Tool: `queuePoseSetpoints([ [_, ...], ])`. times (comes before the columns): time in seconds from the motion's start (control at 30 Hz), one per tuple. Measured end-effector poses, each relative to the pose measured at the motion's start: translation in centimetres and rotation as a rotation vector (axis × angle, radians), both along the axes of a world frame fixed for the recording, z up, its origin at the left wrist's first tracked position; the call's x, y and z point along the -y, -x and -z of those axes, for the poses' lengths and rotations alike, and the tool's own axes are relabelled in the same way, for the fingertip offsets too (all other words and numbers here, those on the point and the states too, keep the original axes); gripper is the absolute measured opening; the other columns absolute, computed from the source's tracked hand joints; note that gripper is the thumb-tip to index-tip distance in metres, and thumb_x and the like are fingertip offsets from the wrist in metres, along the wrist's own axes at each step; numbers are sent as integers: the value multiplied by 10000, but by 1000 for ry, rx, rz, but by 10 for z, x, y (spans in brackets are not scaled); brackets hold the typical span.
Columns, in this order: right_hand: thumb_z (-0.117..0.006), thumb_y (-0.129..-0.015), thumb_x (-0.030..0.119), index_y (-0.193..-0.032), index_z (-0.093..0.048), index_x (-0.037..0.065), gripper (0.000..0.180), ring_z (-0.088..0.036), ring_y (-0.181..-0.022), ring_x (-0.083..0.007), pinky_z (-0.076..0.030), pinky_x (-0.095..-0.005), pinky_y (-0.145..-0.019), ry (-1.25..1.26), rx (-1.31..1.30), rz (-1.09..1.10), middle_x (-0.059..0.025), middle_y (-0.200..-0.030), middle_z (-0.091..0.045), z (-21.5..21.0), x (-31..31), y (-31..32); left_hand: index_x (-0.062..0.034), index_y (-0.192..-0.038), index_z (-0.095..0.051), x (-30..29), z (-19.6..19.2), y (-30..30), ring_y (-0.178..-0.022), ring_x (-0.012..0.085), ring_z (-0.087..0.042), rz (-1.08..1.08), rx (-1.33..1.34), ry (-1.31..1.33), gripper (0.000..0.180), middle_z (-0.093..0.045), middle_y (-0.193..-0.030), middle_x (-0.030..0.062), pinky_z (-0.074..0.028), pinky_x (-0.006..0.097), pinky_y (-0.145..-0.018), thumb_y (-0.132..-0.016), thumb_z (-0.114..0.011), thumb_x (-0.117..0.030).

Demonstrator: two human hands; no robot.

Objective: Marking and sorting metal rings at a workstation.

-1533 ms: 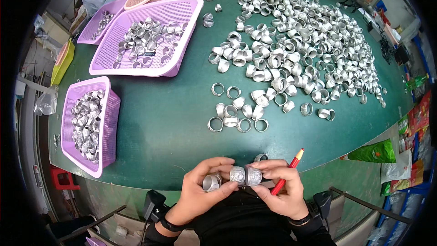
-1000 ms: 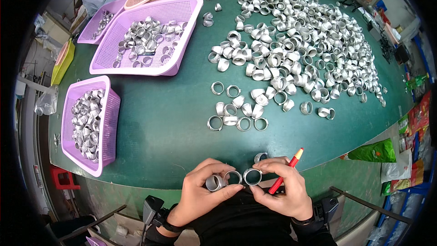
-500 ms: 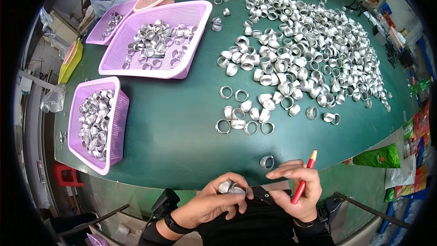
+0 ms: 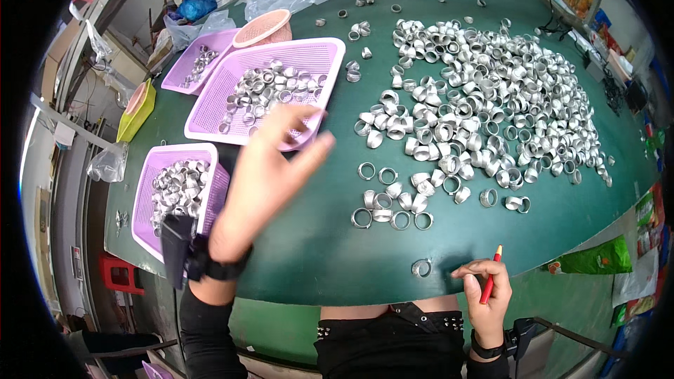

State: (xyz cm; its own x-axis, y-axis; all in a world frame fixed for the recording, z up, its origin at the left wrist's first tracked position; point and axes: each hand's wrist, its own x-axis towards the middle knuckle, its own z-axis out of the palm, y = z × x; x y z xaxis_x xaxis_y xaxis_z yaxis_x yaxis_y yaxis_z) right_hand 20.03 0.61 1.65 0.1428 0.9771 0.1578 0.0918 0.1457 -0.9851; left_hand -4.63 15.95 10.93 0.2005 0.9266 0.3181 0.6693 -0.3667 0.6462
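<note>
My left hand [image 4: 270, 168], blurred by motion, reaches over the near edge of a large lilac mesh basket [image 4: 328, 63]. Its thumb and fingers are apart, and I see nothing between them. Silver metal rings [image 4: 256, 88] lie inside that basket. At the table's front edge my right hand [image 4: 488, 295] is closed around a red pencil [image 4: 489, 284], which stands nearly upright with its pale sharpened end up. A single ring [image 4: 421, 267] lies on the green table just left of the right hand.
A broad pile of rings [image 4: 491, 91] covers the right side of the green table [image 4: 309, 238]. A smaller lilac basket [image 4: 147, 200], full of rings, stands at the left, partly behind my wrist. Farther back are another lilac basket [image 4: 175, 74] and a pink basket [image 4: 263, 30].
My left hand has moved from the front edge, where it held rings, up and left over the large basket. The right hand still holds the pencil, slightly lower. The whole view has shifted.
</note>
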Motion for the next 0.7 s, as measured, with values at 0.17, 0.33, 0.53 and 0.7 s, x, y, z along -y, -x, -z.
queuePoseSetpoints([
  [0.17, -529, -809, 28, -872, -458, -7, 101, -598, -733, -165, -461, -263, -669, 61, 16, 48, -113, -758, -604, 8, -7, -5, -57, -1085, -485, 89, 53, -59, -872, 313, -490, 591, -348, 206, 409, -432, -1034, 189, -439, 371, -721, -749, -611, -251],
  [0.33, -531, -810, 34, -872, -467, -1, 95, -602, -729, -158, -464, -261, -656, 62, 29, 34, -107, -755, -612, 12, -8, -6, -40, -1036, -509, 100, 89, -61, -829, 289, -501, 713, -243, 201, 361, -449, -987, 164, -445, 359, -665, -714, -634, -149],
  [0.53, -479, -848, 60, -909, -459, 0, 88, -594, -751, -152, -457, -262, -694, 102, -48, 63, -111, -769, -615, 14, -7, -14, -27, -902, -555, 5, 16, -6, -780, 279, -531, 26, -289, -411, 261, -526, -880, 124, -438, 329, -653, -661, -648, -59],
  [0.7, -452, -861, 63, -925, -461, -6, 95, -589, -787, -159, -454, -275, -720, -5, 89, 22, -112, -825, -613, 12, -22, -16, -73, -1114, -496, -25, -3, 27, -1108, 311, -393, -51, -500, -441, 444, -434, -1183, 146, -310, 374, -928, -694, -634, -109],
])
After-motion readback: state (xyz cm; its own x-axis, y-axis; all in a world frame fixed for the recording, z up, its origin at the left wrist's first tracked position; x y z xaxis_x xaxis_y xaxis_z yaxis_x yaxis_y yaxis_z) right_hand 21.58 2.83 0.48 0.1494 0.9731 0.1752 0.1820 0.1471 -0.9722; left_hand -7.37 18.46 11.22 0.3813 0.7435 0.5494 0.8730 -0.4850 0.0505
